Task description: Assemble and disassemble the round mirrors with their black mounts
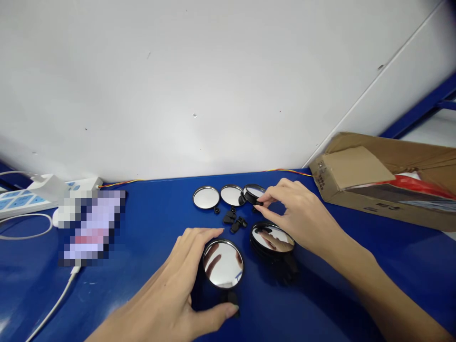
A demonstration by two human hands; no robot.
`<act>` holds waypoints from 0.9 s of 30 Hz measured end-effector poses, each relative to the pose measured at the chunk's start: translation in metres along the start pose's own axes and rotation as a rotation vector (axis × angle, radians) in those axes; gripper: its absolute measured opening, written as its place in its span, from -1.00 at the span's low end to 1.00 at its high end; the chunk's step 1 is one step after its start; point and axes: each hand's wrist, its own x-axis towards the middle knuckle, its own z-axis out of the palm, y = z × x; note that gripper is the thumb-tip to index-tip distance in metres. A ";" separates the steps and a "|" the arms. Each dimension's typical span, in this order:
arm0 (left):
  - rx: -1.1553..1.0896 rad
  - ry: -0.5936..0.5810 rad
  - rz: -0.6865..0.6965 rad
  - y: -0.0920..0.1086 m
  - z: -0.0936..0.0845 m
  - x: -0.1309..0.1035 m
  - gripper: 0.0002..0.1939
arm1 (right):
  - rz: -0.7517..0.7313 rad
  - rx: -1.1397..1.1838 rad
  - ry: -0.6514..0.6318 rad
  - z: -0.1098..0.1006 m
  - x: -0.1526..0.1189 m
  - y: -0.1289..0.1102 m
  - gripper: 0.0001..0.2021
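Observation:
My left hand (174, 275) curves around a round convex mirror (223, 264) with a black rim at the front. Its fingers lie along the mirror's left and upper edge, and the thumb rests by the black mount (232, 298) below. Farther back, my right hand (290, 204) pinches the black edge of a tilted round mirror (253, 192) between thumb and fingers. That mirror is partly hidden by the fingertips. Under my right wrist lies a stack of round mirrors (272, 237). Several small black clip parts (235, 222) lie between the hands.
Two more round mirrors, one at left (206, 197) and another beside it (232, 195), lie in a row near the wall (199, 95). A blurred phone (93, 225) on a white cable and a power strip (21, 202) sit left. An open cardboard box (384, 199) stands right.

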 end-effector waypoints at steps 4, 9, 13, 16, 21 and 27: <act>0.004 -0.043 -0.042 -0.001 -0.004 -0.001 -0.21 | 0.014 0.030 -0.081 -0.001 0.001 0.003 -0.91; 0.011 0.029 -0.038 -0.006 -0.006 -0.003 -0.17 | 0.008 0.014 -0.116 -0.001 0.001 0.007 -0.92; 0.016 0.028 -0.042 -0.008 -0.007 -0.003 -0.16 | 0.016 0.021 -0.146 -0.003 0.000 0.008 -0.92; 0.020 0.021 -0.047 -0.009 -0.007 -0.002 -0.14 | 0.034 0.024 -0.127 -0.005 0.000 0.008 -0.87; 0.006 0.070 -0.073 -0.013 -0.003 0.000 -0.06 | 0.006 0.068 -0.004 -0.007 0.000 0.001 -0.81; -0.056 0.207 -0.068 -0.011 0.000 0.006 -0.12 | -0.201 0.322 0.076 -0.011 -0.003 -0.037 -0.91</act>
